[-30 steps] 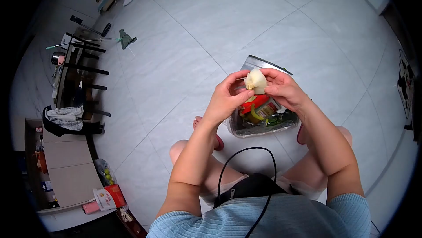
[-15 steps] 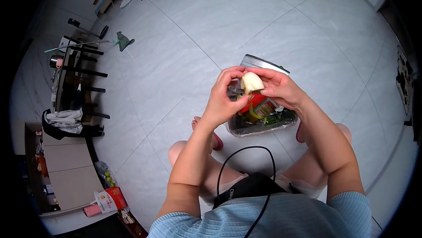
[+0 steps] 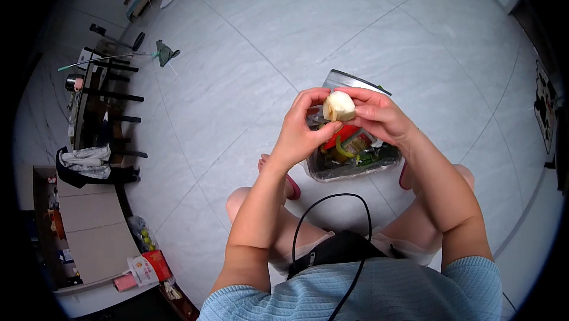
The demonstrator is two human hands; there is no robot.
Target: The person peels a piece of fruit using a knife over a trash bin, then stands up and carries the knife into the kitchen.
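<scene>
Between my two hands is a pale, partly peeled onion-like bulb [image 3: 340, 106], creamy white with a brownish patch on its left side; its exact kind is not clear. My left hand [image 3: 304, 128] grips it from the left, thumb below and fingers curled over the top. From the right, my right hand [image 3: 380, 116] holds it with thumb and fingertips. Both hands are above a lined waste bin [image 3: 347, 176], whose pale lid [image 3: 358, 83] shows behind them. In the bin lie a red package [image 3: 335, 135], a yellow-green peel strip [image 3: 342, 149] and dark green scraps.
My legs are on either side of the bin, with a black cable [image 3: 296, 226] looping over my lap. At left are a table with dark chairs [image 3: 112, 93], a green mop [image 3: 166, 53], a cabinet [image 3: 95, 226] and a red-and-white bag [image 3: 148, 267].
The bulb has turned in my hands, bringing its brownish side more into view. My right fingers have shifted slightly on it, while the bin stays in place.
</scene>
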